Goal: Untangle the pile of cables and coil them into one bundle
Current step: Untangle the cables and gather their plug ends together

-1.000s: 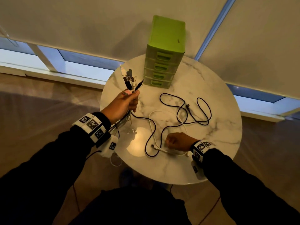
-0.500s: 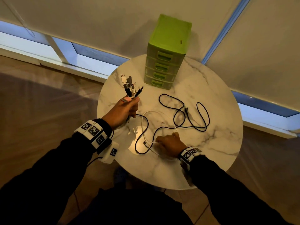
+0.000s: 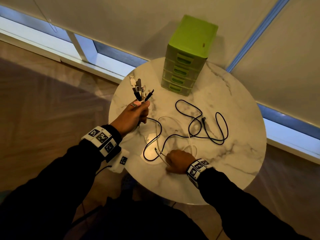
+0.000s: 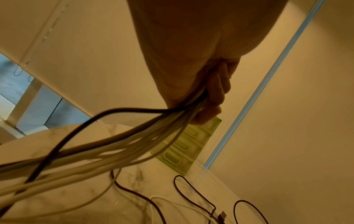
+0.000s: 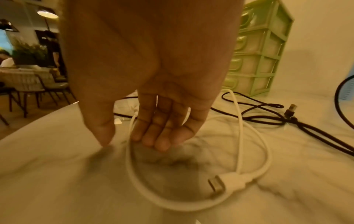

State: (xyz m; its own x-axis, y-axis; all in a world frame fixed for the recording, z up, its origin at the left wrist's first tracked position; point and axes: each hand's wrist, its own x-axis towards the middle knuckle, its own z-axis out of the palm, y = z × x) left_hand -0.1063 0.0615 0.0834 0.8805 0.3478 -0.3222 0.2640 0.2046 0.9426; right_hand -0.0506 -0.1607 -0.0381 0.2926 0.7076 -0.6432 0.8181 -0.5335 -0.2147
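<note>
Cables: a thin white cable (image 5: 193,203) loops at the round marble bench's (image 3: 233,160) near edge directly beneath the right hand (image 3: 178,161), its grip loosely open, while the left hand (image 3: 134,116) clutches gathered cable ends (image 3: 140,90).

Green, white and black on marble

A lime-green drawer box (image 3: 188,54) is sitting far on the white, grey-veined table (image 3: 239,135); white cable (image 5: 239,136) and black cable (image 3: 221,129) are lying nearer.

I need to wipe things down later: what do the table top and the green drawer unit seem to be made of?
The table top looks like polished marble or a marble-look laminate: white with grey veins and a glossy lamp reflection. The green drawer unit looks like moulded plastic, with an opaque frame and translucent drawer fronts.
</note>
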